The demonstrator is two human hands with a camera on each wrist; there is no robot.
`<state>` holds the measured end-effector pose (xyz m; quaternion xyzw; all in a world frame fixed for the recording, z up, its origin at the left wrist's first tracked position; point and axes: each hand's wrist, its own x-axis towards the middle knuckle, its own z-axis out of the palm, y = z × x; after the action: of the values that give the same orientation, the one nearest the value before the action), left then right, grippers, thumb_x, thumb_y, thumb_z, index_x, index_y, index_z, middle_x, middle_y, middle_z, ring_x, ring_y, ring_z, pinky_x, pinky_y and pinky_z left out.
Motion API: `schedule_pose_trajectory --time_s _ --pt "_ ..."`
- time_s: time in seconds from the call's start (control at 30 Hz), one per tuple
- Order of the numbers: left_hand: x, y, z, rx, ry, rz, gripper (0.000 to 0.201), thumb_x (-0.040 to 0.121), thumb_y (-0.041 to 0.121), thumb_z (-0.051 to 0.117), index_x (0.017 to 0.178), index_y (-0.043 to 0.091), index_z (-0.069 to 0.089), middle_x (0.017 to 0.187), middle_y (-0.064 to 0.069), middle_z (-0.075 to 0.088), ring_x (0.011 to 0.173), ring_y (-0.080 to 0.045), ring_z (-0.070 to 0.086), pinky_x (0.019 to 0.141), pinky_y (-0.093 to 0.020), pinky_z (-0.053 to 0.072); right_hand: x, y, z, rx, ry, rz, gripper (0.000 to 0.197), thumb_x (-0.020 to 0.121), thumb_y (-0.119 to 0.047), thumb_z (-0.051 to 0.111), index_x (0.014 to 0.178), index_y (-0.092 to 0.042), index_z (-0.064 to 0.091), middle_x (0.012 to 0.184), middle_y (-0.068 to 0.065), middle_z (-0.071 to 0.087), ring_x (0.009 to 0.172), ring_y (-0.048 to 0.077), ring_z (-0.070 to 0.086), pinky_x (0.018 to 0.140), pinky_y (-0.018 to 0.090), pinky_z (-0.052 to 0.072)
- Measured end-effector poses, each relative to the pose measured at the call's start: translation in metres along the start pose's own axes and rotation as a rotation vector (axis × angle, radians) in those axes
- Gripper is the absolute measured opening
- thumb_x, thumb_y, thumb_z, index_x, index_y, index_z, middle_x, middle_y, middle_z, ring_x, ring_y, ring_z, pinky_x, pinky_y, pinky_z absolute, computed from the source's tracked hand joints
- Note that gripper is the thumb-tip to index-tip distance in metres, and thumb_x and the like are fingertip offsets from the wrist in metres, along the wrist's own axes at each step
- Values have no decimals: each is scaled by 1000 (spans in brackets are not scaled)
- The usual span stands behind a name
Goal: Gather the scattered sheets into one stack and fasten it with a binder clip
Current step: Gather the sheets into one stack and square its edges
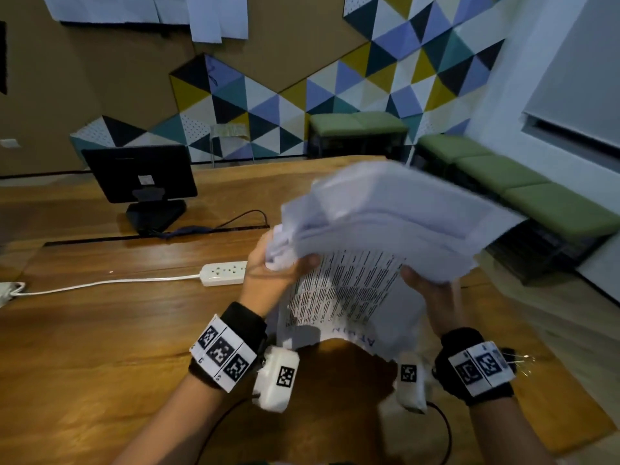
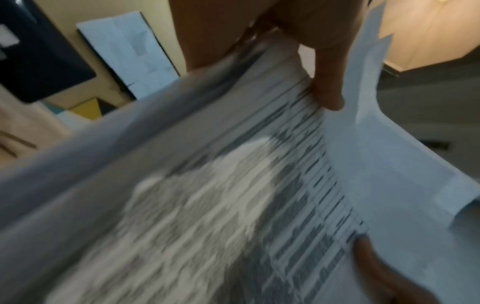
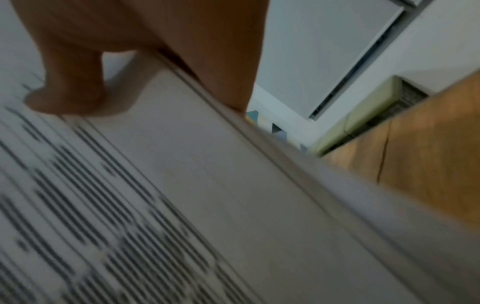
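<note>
While hidden overhead, thumbs (image 2: 330, 90) atop sheets (image 1: 385, 223).

Motion-blurred sheets (image 1: 385, 226), print unreadable; right hand (image 1: 432, 290) fingers hidden beneath them.

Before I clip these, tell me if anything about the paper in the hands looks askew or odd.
The stack of sheets is not squared up: its edges fan out unevenly, and a printed sheet hangs lower than the rest. The left hand and right hand hold it above the wooden table. No binder clip is visible on it.
</note>
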<state>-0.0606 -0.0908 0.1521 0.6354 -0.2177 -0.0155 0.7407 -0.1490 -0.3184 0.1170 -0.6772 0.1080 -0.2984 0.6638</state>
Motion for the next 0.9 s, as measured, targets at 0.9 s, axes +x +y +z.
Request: schedule_pose_trajectory --time_s 0.9 --pt "6 -4 3 36 -120 -31 30 70 8 70 91 25 58 84 8 68 74 11 63 64 -7 50 12 -41 31 239 334 -116 46 58 -59 76 77 -20 62 69 -14 67 70 5 61 68 25 51"
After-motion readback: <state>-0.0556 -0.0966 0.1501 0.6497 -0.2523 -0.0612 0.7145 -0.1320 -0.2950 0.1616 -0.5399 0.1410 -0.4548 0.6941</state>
